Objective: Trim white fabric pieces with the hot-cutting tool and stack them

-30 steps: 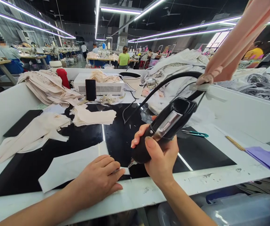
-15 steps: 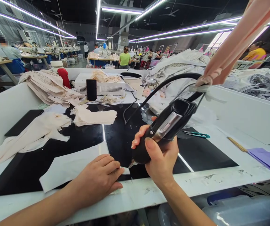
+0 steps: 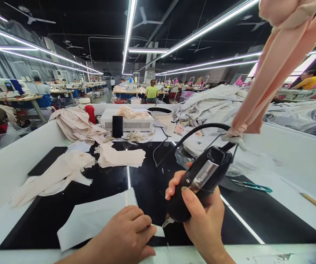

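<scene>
My right hand (image 3: 202, 216) is wrapped around a black corded hand tool (image 3: 193, 190) with a silver lever on its side. Its narrow metal tip (image 3: 167, 221) points down to the left, at the upper corner of a white fabric piece (image 3: 91, 220). My left hand (image 3: 130, 233) rests on that fabric, fingers pressing it down and thumb apart from them. The fabric lies on a glossy black board (image 3: 152, 187), and a small corner shows past my fingertips. A knotted pink cloth strip (image 3: 259, 88) runs up from the tool's cord end.
Stacked cream fabric pieces (image 3: 120, 156) and loose cream cloth (image 3: 55, 172) lie left. Teal-handled scissors (image 3: 257, 186) lie right. A phone (image 3: 117, 126) stands against a white vented box (image 3: 134, 124). White side walls (image 3: 301, 157) border the table. A black cable loops behind the tool.
The camera view has tilted up and turned left, so everything sits lower and farther right. Both hands keep nearly the same place on the fabric and the tool.
</scene>
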{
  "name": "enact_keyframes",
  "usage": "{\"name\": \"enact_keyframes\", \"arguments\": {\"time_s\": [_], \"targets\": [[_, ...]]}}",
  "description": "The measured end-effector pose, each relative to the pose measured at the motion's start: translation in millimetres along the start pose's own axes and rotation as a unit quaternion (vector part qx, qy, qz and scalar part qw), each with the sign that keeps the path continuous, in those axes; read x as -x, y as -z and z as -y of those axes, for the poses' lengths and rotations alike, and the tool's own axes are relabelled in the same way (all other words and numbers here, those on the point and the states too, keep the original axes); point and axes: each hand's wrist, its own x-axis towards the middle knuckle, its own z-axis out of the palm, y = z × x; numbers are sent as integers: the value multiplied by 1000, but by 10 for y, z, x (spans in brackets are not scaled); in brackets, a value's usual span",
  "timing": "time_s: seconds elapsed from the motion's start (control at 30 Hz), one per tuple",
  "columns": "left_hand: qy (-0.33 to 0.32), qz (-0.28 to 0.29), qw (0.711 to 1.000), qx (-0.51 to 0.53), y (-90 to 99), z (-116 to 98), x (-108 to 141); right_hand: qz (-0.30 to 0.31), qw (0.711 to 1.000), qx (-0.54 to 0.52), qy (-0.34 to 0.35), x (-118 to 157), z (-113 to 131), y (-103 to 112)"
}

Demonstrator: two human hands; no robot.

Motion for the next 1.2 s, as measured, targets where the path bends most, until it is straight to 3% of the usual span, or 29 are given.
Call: {"name": "enact_keyframes", "arguments": {"time_s": [0.33, 0.5, 0.73, 1.2], "targets": [[-17, -48, 999, -1, -190, 71, 48, 11, 1000, -5, 0, 119, -57, -40], [-15, -54, 998, 2, -57, 38, 22, 2, 1000, 3, 21, 69, -40, -86], [-8, -16, 1000, -7, 196, -18, 36, -23, 999, -21, 21, -3, 49, -144], [-20, -12, 1000, 9, 271, -11, 50, -9, 997, -60, 39, 18, 32, -156]]}}
